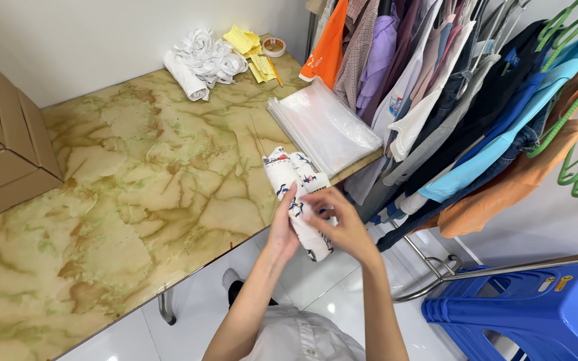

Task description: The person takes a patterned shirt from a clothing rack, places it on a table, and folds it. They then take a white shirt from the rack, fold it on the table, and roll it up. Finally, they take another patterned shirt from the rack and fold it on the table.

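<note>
Glossy marble-look table (135, 187), soft printed cloth roll (296, 194), perhaps cotton.

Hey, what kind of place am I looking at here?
Probably a small clothing packing room: a rack of hanging clothes, a stack of clear plastic bags on the marble-patterned table, and cardboard boxes.

Clear plastic bags (326, 124) stacked on table's right edge; brown cartons (5, 144) far left.

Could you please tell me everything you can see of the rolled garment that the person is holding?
The rolled garment is white soft fabric with small red and dark blue prints, rolled into a compact bundle. It lies slanted over the near edge of the marble-patterned table, its lower end past the rim. The left hand grips it from the left; the right hand covers its lower right side.
</note>
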